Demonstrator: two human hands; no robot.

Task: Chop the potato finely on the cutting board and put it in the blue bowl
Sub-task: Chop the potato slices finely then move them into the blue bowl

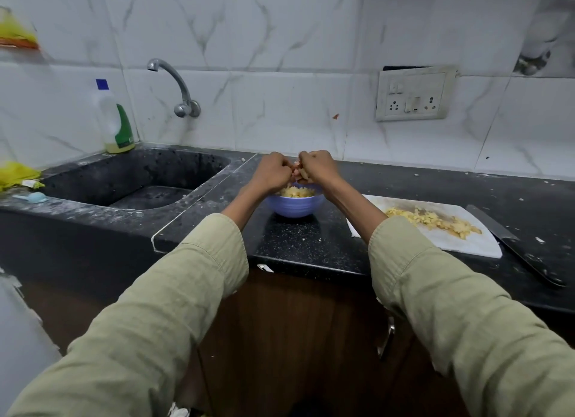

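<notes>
Sink (137,180), far left, set in dark surface (295,245). Blue bowl (294,205), centre, part-filled with chopped potato. Left hand (273,171) and right hand (315,167) above bowl, fingers curled, touching, holding potato bits (301,175). Cutting board (473,242), right, bearing remaining potato (432,219). Knife (513,244), far right.

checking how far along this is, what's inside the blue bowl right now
The blue bowl holds a heap of chopped potato up near its rim. The left hand and right hand hover above it, covering its far edge, so anything beneath the heap cannot be seen.
</notes>
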